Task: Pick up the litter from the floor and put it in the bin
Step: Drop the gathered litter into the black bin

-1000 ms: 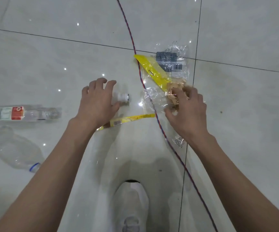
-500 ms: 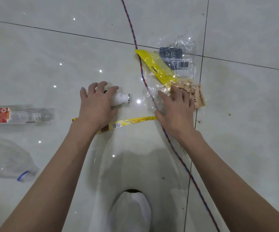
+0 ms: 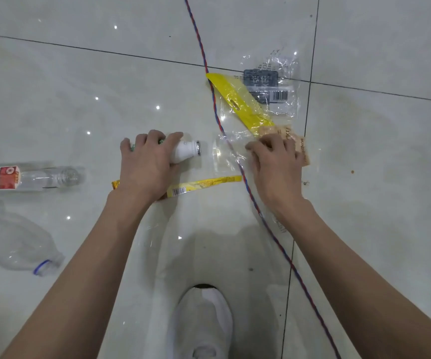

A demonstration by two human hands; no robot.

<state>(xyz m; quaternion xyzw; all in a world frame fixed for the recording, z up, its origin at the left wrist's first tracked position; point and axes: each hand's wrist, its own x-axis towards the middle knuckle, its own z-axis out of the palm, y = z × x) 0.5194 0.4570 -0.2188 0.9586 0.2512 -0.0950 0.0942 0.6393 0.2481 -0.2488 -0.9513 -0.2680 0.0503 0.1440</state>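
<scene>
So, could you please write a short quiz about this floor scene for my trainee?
1. True or false: the left hand grips the white bottle.
2. How many clear bottles lie on the floor to the left of that hand? A one, B two, C four.
3. What colour is the printed wrapper under the right hand?

Key: 1 true. 2 B: the labelled bottle and the bare bottle. 3 brown.
</scene>
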